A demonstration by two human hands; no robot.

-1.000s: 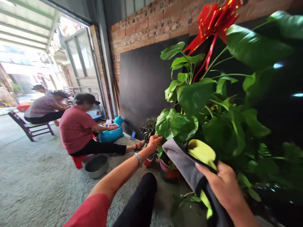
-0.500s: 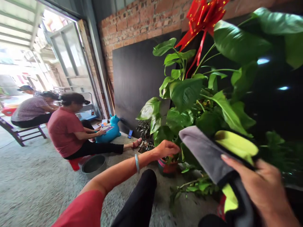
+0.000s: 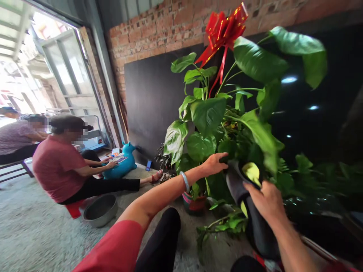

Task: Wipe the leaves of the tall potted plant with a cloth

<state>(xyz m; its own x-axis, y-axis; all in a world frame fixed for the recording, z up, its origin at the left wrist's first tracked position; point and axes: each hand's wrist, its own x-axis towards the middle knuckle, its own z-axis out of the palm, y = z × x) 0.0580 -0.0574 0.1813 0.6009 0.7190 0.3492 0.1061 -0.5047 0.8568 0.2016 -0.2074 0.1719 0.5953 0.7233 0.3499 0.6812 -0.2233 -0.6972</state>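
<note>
My right hand (image 3: 266, 200) is closed round a thick grey cloth (image 3: 235, 183) with a yellow side and dark edging. The cloth is folded over, and its lower part hangs down beneath my fingers. My left hand (image 3: 214, 163), with a pale bangle (image 3: 185, 182) on the wrist, reaches in among the leaves of a large potted plant (image 3: 208, 113). Its fingers are apart, the tips close to a dark green leaf and the top of the cloth; whether they touch either is unclear. The plant's pot (image 3: 195, 204) stands on the floor under my left forearm.
A red bow (image 3: 225, 26) tops the plant, before dark panels (image 3: 159, 87). Cut greenery (image 3: 224, 226) lies on the floor. To the left, a person (image 3: 59, 158) sits near a grey basin (image 3: 100, 209) and a blue animal-shaped toy (image 3: 124, 162). Another person (image 3: 19, 134) sits behind.
My right hand has brought the cloth left, nearer the plant and my left hand. My left hand has reached farther into the leaves, its fingers extending. The view has turned slightly right.
</note>
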